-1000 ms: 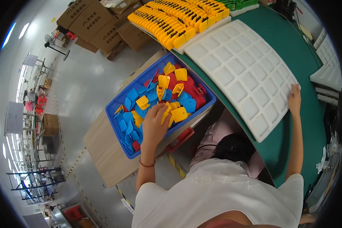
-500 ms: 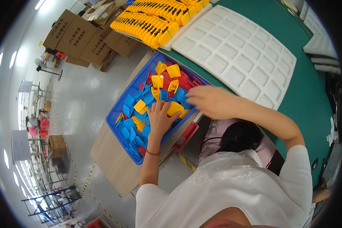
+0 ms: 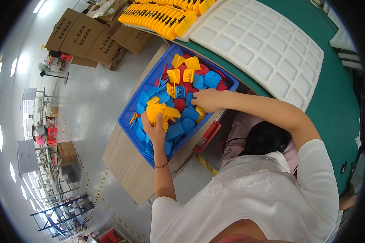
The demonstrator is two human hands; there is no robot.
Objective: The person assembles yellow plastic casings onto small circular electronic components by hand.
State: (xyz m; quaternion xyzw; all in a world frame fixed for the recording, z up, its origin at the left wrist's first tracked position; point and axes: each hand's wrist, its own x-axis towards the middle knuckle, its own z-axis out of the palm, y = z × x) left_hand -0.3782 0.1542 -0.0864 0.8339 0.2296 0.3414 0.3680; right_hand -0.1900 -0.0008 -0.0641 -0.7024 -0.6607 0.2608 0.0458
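A blue plastic bin [image 3: 138, 95] holds a jumble of plastic clips, with blue clips [image 3: 188, 124], red clips [image 3: 179, 105] and yellow clips [image 3: 192, 63]. My left hand [image 3: 153, 131] is closed round a bunch of several yellow clips [image 3: 160, 111], held just above the near left part of the pile. At the bin's right side, my right hand [image 3: 208, 100] reaches in with its fingers curled down among blue and yellow clips. Its fingertips are partly hidden, so what it grips cannot be made out.
The bin rests on a wood-grain board [image 3: 123, 156] beside a green tabletop [image 3: 332, 97]. A white tray with square pockets [image 3: 267, 56] lies there, next to rows of yellow clips with black parts [image 3: 162, 20]. Below the bin's right side is a red container [image 3: 210, 137].
My left hand has lifted out of the pile with a bunch of yellow clips. My right hand has come down into the bin's right side. The view has shifted slightly.
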